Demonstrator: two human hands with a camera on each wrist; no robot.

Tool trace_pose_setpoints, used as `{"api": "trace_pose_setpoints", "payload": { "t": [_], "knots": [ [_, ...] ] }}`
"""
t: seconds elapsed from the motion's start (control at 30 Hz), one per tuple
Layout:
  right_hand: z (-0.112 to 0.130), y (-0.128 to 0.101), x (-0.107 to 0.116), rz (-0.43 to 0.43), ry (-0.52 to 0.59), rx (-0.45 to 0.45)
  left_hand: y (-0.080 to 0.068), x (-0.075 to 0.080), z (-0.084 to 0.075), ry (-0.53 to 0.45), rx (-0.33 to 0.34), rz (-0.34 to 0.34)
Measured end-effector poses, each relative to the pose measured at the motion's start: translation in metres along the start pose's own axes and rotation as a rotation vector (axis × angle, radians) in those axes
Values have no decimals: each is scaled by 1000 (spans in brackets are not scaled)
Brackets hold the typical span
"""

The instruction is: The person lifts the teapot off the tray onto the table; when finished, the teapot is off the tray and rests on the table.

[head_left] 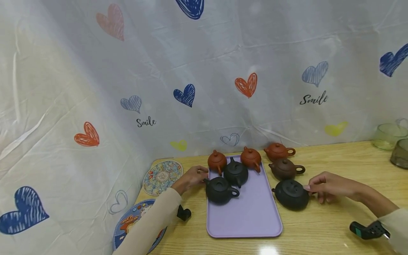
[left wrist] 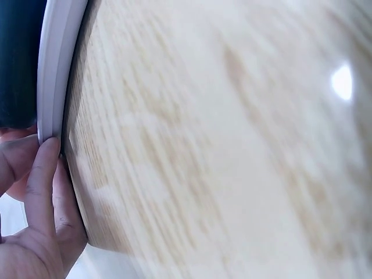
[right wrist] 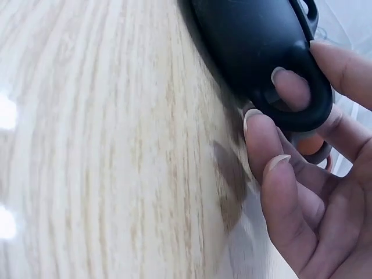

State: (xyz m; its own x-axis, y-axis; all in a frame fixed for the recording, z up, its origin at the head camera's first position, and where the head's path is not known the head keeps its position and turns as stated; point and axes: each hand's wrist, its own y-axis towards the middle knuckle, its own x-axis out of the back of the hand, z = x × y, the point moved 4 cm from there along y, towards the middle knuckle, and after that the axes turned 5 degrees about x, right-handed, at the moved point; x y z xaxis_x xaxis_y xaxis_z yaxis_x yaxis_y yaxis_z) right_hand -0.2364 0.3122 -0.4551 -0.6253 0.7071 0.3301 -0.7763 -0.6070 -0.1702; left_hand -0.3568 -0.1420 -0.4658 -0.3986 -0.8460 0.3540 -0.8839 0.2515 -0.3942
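From the head view, we see the right hand (head_left: pixel 328 186) at the black clay teapot (head_left: pixel 291 194) on the wooden bench (head_left: pixel 334 226), beside the lilac tray (head_left: pixel 251 212); its spout nearly touches that tray and could knock it. The brown clay teapot (head_left: pixel 285 169) crowds behind. At the left wrist, the left hand (left wrist: pixel 35 232) curls fingers on the tray's rim (left wrist: pixel 55 70). At the right wrist, one finger (right wrist: pixel 293 87) hooks the handle — a thin hold; it might swing.

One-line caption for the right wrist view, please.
Right hand hooks a finger through the handle of a black teapot on the wooden table.

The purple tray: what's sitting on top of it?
Four small teapots stand on the purple tray: two orange ones at the back and two black ones before them. Whether they hold anything cannot be seen; their lids cover them.
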Motion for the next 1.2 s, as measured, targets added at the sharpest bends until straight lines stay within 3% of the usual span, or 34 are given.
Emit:
{"api": "trace_pose_setpoints", "payload": {
  "t": [0.3,0.5,0.67,0.8,0.97,1.2],
  "knots": [
    [13,-18,21,-180,-155,-35,0,0,1,-7,11,-1],
    [39,-26,23,-277,-190,58,-2,0,-1,4,5,-3],
    [65,-6,-10,-196,-100,220,-1,1,-1,-10,17,-9],
    [77,24,-43,-119,-33,249,0,1,0,-15,13,-8],
    [85,65,-79,-115,-49,206,-1,1,1,-11,11,-10],
    [83,109,-113,-185,46,43,-2,1,0,-10,10,-2]
  ]
}}
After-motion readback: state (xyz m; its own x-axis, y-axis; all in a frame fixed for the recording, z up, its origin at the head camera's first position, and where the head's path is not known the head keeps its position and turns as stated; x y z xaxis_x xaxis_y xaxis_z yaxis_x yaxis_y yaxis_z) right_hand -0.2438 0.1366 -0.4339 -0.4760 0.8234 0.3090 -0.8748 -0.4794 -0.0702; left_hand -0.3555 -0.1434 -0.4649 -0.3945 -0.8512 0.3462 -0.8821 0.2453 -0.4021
